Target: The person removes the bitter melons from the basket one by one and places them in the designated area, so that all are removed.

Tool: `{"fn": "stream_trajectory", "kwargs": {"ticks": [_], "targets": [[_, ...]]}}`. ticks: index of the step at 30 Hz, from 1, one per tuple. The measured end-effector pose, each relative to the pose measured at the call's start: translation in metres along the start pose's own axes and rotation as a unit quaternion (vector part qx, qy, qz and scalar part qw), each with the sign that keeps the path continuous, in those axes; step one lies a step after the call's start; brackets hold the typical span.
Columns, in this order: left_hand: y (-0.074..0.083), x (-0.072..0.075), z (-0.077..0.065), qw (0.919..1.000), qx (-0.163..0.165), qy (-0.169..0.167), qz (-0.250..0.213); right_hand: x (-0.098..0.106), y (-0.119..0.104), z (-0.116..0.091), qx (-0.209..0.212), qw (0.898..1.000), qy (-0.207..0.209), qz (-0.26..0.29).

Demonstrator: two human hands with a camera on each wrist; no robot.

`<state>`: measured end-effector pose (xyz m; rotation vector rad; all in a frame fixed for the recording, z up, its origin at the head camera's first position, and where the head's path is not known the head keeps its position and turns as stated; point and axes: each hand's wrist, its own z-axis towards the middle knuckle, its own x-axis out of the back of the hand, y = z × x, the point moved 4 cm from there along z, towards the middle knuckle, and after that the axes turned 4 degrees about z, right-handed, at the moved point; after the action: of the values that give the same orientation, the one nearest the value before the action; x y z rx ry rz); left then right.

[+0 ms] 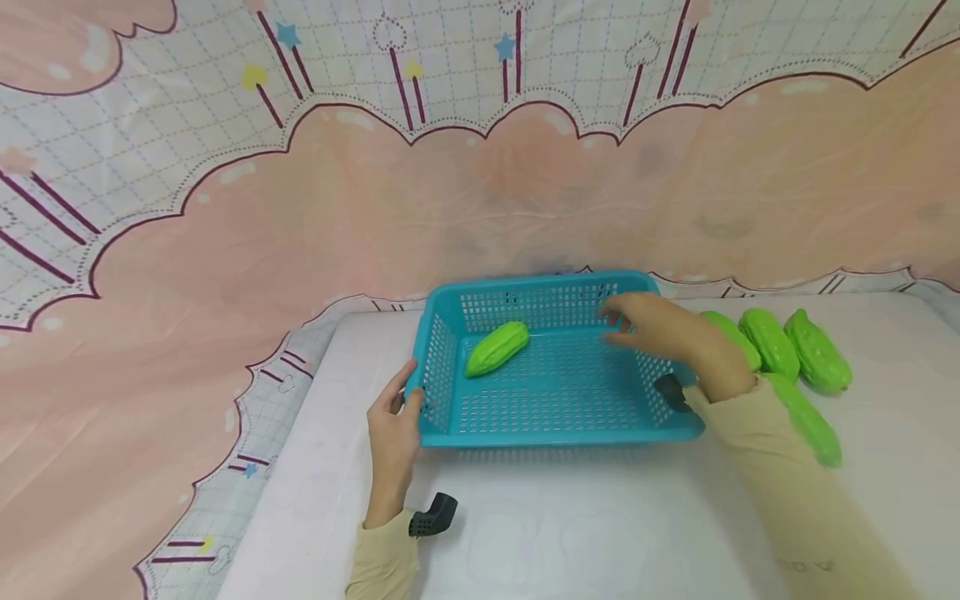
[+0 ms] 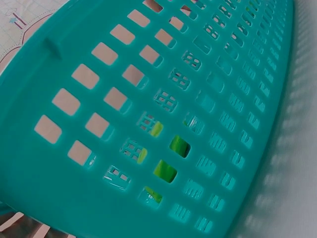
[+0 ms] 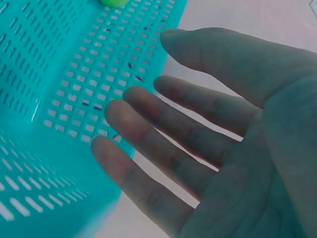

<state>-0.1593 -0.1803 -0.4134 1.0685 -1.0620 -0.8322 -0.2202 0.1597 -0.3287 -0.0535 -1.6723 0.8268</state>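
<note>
A blue plastic basket (image 1: 558, 436) with slotted walls sits on the table. Inside it, toward the left, lies one bright green, ribbed bitter melon (image 1: 497, 349). My left hand (image 1: 395, 427) grips the basket's left rim, fingers and thumb on either side of it; in the left wrist view the basket wall (image 2: 148, 99) fills most of the picture. Over the right end of the basket hovers my right hand (image 1: 660, 329), holding nothing. The right wrist view shows its fingers (image 3: 173, 124) spread loosely and slightly bent beside the basket's rim.
Right of the basket, several more green bitter melons (image 1: 817, 354) lie close together, partly behind the right wrist and sleeve. A patterned cloth (image 1: 480, 208) hangs behind the white table (image 1: 585, 525). Each wrist carries a black camera mount (image 1: 435, 515).
</note>
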Motion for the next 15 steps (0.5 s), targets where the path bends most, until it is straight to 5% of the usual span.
{"fn": "stream_trajectory", "kwargs": {"ticks": [15], "targets": [[0.001,-0.001,0.0,1.0,0.008,-0.004,0.005,-0.018,0.003,0.025,-0.009,1.0,-0.015,0.016]]}}
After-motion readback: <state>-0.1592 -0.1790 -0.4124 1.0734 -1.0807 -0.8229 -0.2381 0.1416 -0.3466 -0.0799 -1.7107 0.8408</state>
